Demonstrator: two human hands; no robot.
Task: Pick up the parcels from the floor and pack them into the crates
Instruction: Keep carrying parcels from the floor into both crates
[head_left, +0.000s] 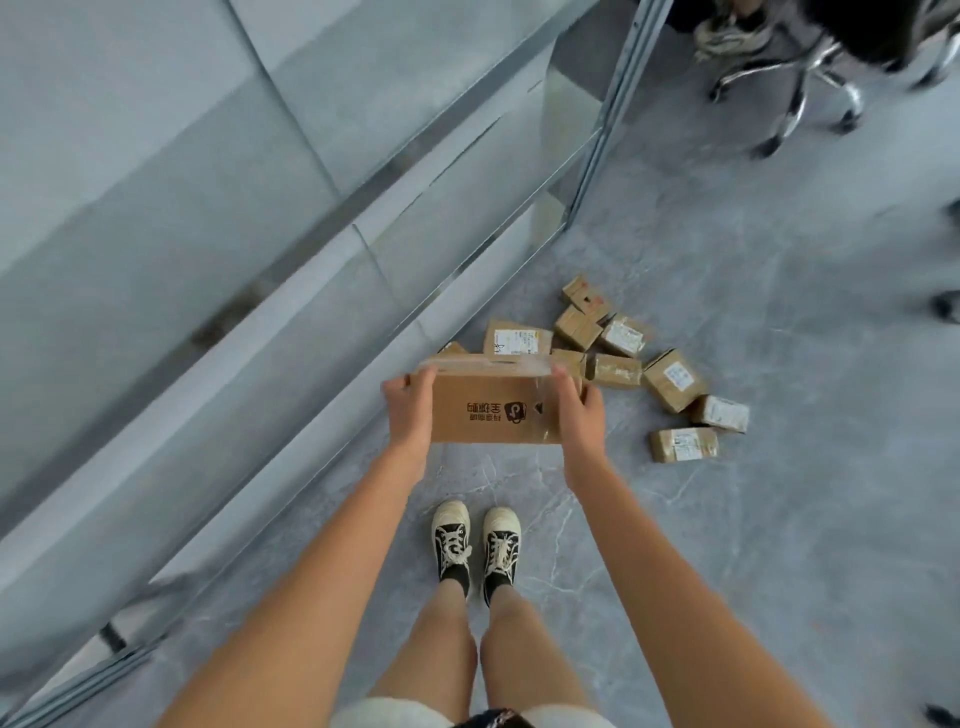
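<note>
I hold a brown cardboard parcel (493, 408) with dark printed lettering and clear tape in front of me, above the floor. My left hand (410, 410) grips its left end and my right hand (579, 410) grips its right end, fingers curled over the top edge. Beyond it several smaller brown parcels (672, 379) with white labels lie scattered on the grey floor, one (683, 444) nearest on the right. No crate is in view.
A glass partition with metal frame (332, 291) runs diagonally along my left. My two shoes (475, 545) stand on the grey marble-pattern floor. An office chair base (800, 88) and someone's shoe stand at the far right top.
</note>
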